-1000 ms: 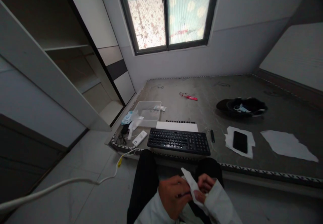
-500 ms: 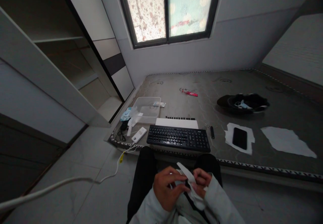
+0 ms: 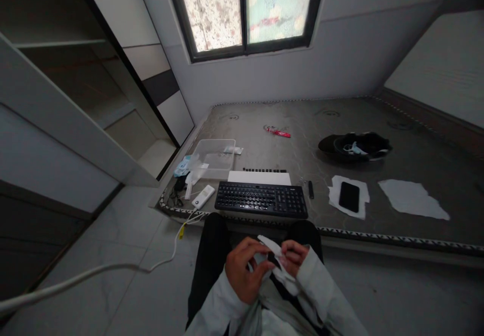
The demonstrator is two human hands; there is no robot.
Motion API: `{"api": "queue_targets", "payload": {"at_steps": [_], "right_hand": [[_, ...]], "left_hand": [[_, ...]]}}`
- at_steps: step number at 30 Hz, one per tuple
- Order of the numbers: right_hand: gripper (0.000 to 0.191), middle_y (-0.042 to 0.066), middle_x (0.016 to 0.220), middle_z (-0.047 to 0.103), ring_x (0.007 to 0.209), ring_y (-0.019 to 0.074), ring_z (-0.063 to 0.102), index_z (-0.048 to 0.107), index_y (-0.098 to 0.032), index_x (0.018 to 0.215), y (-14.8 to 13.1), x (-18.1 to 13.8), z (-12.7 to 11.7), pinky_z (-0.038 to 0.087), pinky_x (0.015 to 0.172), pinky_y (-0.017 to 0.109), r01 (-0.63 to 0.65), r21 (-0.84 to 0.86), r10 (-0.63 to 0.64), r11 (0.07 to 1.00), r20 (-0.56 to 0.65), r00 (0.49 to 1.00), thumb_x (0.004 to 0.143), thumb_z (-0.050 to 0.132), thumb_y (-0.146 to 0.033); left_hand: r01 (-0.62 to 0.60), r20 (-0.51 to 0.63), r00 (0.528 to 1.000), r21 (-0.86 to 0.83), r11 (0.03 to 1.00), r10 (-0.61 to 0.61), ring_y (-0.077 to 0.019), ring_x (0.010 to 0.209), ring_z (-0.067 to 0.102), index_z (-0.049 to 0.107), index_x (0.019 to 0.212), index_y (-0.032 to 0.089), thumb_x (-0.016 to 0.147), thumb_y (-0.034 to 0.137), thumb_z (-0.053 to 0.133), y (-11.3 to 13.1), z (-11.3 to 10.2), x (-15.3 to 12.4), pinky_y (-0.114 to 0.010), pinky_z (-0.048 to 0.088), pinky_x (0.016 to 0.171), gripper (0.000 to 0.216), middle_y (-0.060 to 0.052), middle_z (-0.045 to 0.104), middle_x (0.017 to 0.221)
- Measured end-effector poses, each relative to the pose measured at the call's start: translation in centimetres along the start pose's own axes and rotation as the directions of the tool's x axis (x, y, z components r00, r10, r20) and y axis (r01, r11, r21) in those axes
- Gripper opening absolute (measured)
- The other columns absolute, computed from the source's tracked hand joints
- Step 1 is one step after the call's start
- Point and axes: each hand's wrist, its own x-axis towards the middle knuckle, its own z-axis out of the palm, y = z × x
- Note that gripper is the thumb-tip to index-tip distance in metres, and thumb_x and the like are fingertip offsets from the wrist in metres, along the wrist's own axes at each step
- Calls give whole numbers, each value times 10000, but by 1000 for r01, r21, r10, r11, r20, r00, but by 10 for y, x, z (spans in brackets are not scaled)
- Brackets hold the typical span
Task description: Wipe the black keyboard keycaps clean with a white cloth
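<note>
Over my lap, my left hand [image 3: 243,270] and my right hand [image 3: 293,256] both grip a small white cloth or wipe [image 3: 273,256]. The cloth is bunched between the fingers of both hands, with a strip hanging down below the right hand. A black keyboard [image 3: 261,200] lies just beyond my knees at the front edge of the grey mattress [image 3: 378,124].
A white sheet [image 3: 259,177] lies behind the keyboard. A black phone [image 3: 348,196] rests on white paper, more white paper [image 3: 412,199] to its right. A clear plastic tray [image 3: 214,157], white remote [image 3: 203,196], black pen [image 3: 310,189], dark cap [image 3: 353,147] and red item [image 3: 278,132] also lie there. A white cable [image 3: 113,268] crosses the floor.
The camera tilted down a little, so everything sits higher in view. My hands worked the white cloth, bunching it tighter between the fingers.
</note>
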Motion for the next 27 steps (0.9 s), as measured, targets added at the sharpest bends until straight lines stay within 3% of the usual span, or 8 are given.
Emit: {"api": "queue_targets", "payload": {"at_steps": [5,10,13,17,21,24,27], "right_hand": [[468,78,703,771,645,222,704,652,-209,845,1,7,-11,545,592,336,-17,-5,17,1000,-3,1000,510,768,-514],[474,105,846,780,743,232,719,664,-212,970,-3,8,-11,567,661,346,5,79,-7,997,24,1000,578,752,-463],[514,103,809,782,710,218,720,621,-196,1059,-10,1,-3,561,609,301,5,92,-8,996,24,1000,616,739,-428],[472,74,757,782,690,197,715,607,-195,1032,-15,-7,10,551,621,283,-11,-2,11,1000,93,996,620,748,-377],[407,71,705,777,627,194,699,613,-191,913,-12,-6,14,537,593,295,-9,-109,14,994,54,998,591,764,-389],[515,86,717,778,649,219,705,607,-188,989,-5,-4,10,547,620,335,2,-77,0,997,28,1000,567,765,-437],[663,119,816,780,734,254,716,553,-178,1153,2,-1,5,551,672,384,14,-45,-10,999,88,996,588,738,-471]], "left_hand": [[-13,-32,999,12,1000,14,-61,523,503,678,895,209,734,348,675,-1,3,-1,-179,415,498,213,-31,643,865],[-55,-65,996,33,998,57,-61,501,500,676,884,189,744,372,660,-2,3,0,-184,423,489,230,-37,650,842],[-77,-50,996,52,996,79,-68,506,515,698,867,191,730,356,677,0,3,1,-180,438,485,215,-36,646,806],[-123,28,992,123,985,121,-104,614,577,719,853,215,757,223,636,2,7,0,-186,465,546,127,-40,650,814],[-114,27,993,162,980,111,-108,639,584,710,887,234,770,178,595,0,11,-3,-194,458,567,173,-37,654,865],[-77,6,997,142,987,77,-109,623,571,699,868,210,772,219,600,-3,12,-5,-195,448,546,138,-41,635,832],[-52,-11,999,92,994,53,-118,625,565,684,852,189,787,303,589,-7,11,-6,-202,445,542,162,-45,618,791]]}}
